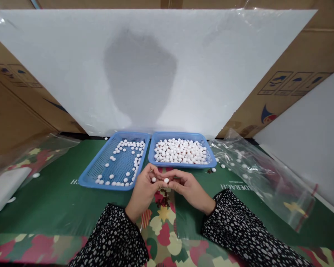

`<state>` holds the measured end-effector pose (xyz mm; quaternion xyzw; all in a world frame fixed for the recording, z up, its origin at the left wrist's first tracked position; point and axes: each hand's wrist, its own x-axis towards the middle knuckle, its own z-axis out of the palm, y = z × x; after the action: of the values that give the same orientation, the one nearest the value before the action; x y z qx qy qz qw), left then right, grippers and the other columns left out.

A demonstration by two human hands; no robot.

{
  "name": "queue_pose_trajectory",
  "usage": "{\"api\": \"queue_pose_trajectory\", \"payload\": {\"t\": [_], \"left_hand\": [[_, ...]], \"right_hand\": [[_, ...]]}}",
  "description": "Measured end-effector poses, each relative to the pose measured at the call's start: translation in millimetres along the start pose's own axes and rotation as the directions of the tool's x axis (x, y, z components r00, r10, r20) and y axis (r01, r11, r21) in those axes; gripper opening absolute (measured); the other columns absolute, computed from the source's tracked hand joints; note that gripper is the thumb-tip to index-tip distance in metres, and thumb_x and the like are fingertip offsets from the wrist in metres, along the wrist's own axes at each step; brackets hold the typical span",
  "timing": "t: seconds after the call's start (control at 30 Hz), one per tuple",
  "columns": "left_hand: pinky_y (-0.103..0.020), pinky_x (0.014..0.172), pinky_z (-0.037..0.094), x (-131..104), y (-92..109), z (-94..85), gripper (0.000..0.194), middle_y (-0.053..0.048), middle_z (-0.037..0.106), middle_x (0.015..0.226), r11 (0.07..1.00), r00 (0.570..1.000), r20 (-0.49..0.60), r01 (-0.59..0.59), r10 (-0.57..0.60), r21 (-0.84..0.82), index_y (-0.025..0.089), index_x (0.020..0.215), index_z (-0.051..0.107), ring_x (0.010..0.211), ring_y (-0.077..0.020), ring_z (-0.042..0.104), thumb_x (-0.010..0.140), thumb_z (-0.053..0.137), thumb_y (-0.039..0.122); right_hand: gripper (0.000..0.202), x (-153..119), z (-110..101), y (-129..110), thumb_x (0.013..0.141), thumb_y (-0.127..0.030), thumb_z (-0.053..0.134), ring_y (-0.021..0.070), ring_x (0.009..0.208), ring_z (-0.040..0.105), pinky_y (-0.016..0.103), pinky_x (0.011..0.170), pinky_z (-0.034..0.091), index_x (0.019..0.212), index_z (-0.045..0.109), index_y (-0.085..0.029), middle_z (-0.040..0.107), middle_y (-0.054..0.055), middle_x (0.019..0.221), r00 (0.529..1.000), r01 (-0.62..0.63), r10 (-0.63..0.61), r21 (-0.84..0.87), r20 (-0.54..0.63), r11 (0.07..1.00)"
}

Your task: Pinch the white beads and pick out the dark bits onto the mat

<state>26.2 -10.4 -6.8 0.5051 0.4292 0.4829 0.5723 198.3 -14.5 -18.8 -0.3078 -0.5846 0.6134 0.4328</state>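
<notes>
My left hand (145, 189) and my right hand (187, 187) meet just in front of two blue baskets. One white ball (153, 180) rests in the fingers of my left hand. Between the fingertips of both hands sits another white ball (166, 180). The left basket (83, 181) holds scattered white balls along its edges, with bare mesh in its middle. White balls fill the right basket (183, 165), with reddish-brown bits among them. Below my fingers, dark red bits (163, 200) lie on the patterned strip.
A clear plastic bag (278, 196) with white balls lies at the right. At the left are a white object (7, 187) and more clear plastic (44, 152). A white board (211, 66) stands behind the baskets, with cardboard boxes (308, 55) around it.
</notes>
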Motion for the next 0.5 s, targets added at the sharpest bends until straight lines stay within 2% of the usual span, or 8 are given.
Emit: {"api": "queue_pose_trajectory", "payload": {"t": [0.13, 0.2, 0.3, 0.4, 0.5], "left_hand": [[-0.023, 0.061, 0.042, 1.6, -3.1, -2.6, 0.036, 0.003, 0.06, 0.074, 1.0, 0.997, 0.077, -0.001, 0.003, -0.021, 0.021, 0.092, 0.049, 0.065, -0.013, 0.053, 0.071, 0.078, 0.024], [-0.024, 0.065, 0.042, 2.4, -6.0, -3.6, 0.029, 0.001, 0.059, 0.078, 1.0, 0.997, 0.075, -0.031, 0.031, -0.001, 0.021, 0.097, 0.051, 0.07, -0.0143, 0.053, 0.079, 0.072, 0.031], [-0.025, 0.067, 0.041, 3.0, -11.2, -3.7, 0.016, 0.0, 0.059, 0.082, 0.999, 0.999, 0.053, -0.01, 0.008, 0.036, 0.021, 0.098, 0.054, 0.073, -0.0151, 0.052, 0.088, 0.059, 0.032], [-0.025, 0.067, 0.041, 3.4, -14.4, -2.6, 0.011, -0.002, 0.062, 0.089, 1.0, 0.997, 0.074, -0.014, 0.013, 0.017, 0.021, 0.098, 0.055, 0.073, -0.0144, 0.052, 0.09, 0.054, 0.029], [-0.026, 0.07, 0.044, 3.5, -13.4, -1.6, 0.012, -0.003, 0.061, 0.092, 0.998, 0.992, 0.107, -0.06, 0.063, -0.027, 0.02, 0.095, 0.054, 0.075, -0.0142, 0.055, 0.09, 0.056, 0.03]], "right_hand": [[0.017, 1.6, -3.4, -8.1, 0.088, -0.036, 0.066, 0.0177, 0.079, 0.061, 0.033, 0.075, 0.048, 0.098, 0.069, -0.022, 0.068, 0.003, 0.091, 0.998, 0.02, -0.029, -0.154, -0.053, 0.988], [0.017, 7.2, -9.1, -15.4, 0.088, -0.035, 0.065, 0.0167, 0.072, 0.059, 0.03, 0.068, 0.046, 0.097, 0.067, -0.021, 0.066, 0.002, 0.081, 0.99, 0.044, -0.076, -0.258, -0.117, 0.965], [0.018, 25.2, -21.6, -28.2, 0.089, -0.035, 0.062, 0.0165, 0.066, 0.057, 0.028, 0.061, 0.043, 0.097, 0.066, -0.02, 0.063, 0.001, 0.075, 0.96, 0.085, -0.191, -0.438, -0.204, 0.895], [0.017, 50.2, -34.1, -37.1, 0.087, -0.027, 0.06, 0.016, 0.061, 0.053, 0.028, 0.06, 0.04, 0.1, 0.068, -0.019, 0.062, 0.001, 0.072, 0.934, 0.095, -0.282, -0.608, -0.219, 0.788], [0.038, 66.8, -42.4, -39.5, 0.079, -0.013, 0.059, 0.0141, 0.056, 0.049, 0.028, 0.061, 0.039, 0.116, 0.063, -0.02, 0.064, 0.0, 0.077, 0.949, 0.077, -0.26, -0.669, -0.178, 0.74]]}}
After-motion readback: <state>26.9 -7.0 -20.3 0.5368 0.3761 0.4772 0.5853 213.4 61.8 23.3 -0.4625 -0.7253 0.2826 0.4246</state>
